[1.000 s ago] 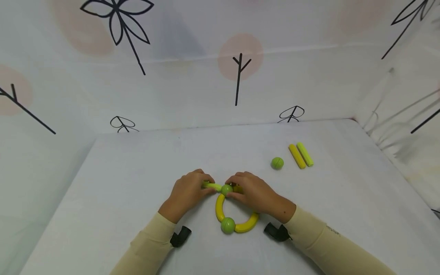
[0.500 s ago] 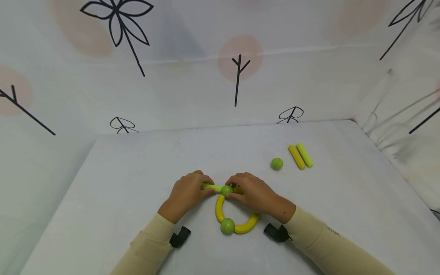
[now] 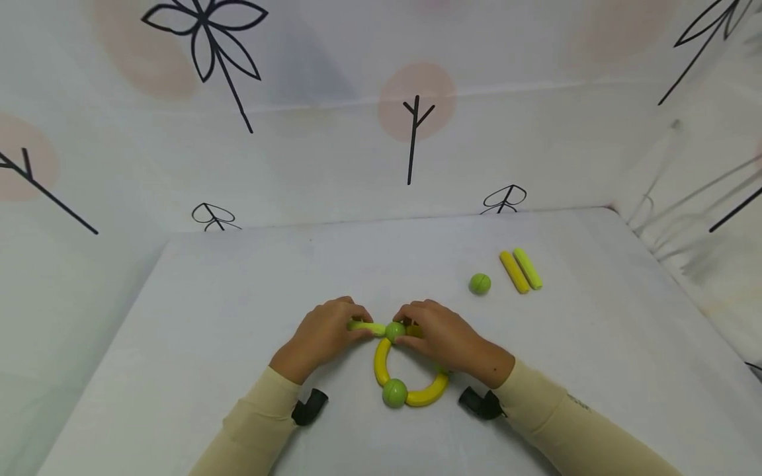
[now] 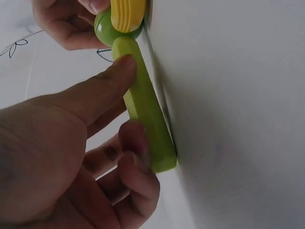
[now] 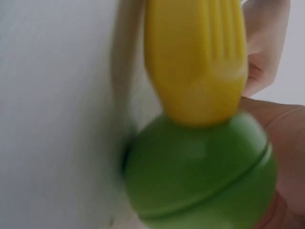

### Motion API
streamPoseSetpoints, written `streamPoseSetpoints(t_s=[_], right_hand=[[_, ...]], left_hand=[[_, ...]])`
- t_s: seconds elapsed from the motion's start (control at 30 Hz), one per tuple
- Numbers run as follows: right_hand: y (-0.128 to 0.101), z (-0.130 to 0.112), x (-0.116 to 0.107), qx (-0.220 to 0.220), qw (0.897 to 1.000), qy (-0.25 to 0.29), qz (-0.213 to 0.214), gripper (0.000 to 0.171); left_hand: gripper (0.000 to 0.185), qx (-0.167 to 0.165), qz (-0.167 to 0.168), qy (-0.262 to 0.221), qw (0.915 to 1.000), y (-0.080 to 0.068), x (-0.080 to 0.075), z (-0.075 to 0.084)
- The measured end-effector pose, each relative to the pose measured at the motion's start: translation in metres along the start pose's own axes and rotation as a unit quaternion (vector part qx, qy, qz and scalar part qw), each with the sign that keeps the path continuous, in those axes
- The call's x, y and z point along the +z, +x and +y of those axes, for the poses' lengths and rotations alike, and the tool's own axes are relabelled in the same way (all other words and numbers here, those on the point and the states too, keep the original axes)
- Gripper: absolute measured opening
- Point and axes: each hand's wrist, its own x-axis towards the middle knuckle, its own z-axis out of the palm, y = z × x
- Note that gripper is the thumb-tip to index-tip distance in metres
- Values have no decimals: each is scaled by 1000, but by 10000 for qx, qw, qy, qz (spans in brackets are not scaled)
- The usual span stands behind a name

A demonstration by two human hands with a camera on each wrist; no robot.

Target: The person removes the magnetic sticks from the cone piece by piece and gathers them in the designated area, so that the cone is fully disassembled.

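My left hand (image 3: 326, 332) pinches a lime-green toy stick (image 4: 147, 109) between thumb and fingers, its far end against a green ball (image 3: 395, 332). My right hand (image 3: 443, 336) grips that ball from the right, thumb and fingertips on it. A yellow curved stick (image 3: 381, 361) runs from this ball to a nearer green ball (image 3: 395, 393). Another yellow curved stick (image 3: 427, 391) leads right from there, forming a partial ring partly hidden under my right hand. In the right wrist view, a green ball (image 5: 205, 171) joined to a yellow stick (image 5: 190, 57) fills the foreground.
On the white table (image 3: 238, 284), back right, lie a loose green ball (image 3: 480, 284), a straight yellow stick (image 3: 514, 272) and a lime-green stick (image 3: 528, 268). White fabric walls (image 3: 321, 152) with printed black drawings stand around the back and sides.
Both hands keep their hold on the stick and ball. The joined pieces shift only very slightly, a little to the right in the head view.
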Motion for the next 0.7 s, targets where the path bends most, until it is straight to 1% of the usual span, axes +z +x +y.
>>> streamPoseSetpoints(t_s=[0.17,0.3,0.37,0.43,0.53,0.63,0.7], right_hand=[[-4,3,-4,159,9997,115,-127,24],[-9,11,-8,212,9990,288,-277,25],[-12,15,-9,189,9983,457,-312,25],[-15,19,-10,118,9976,598,-321,25],[-19,22,-9,10,9965,780,-297,23],[-24,24,-9,-81,9959,861,-269,22],[-26,24,-10,-82,9954,925,-249,22]], left_hand=[[20,90,-179,48,9998,0,1,3],[21,109,-148,193,9996,0,5,9],[21,142,-123,233,9996,1,6,11],[21,222,-158,232,9994,1,6,12],[22,413,-340,163,9984,2,4,12],[22,586,-521,108,9969,3,3,9],[22,685,-567,93,9960,4,3,7]])
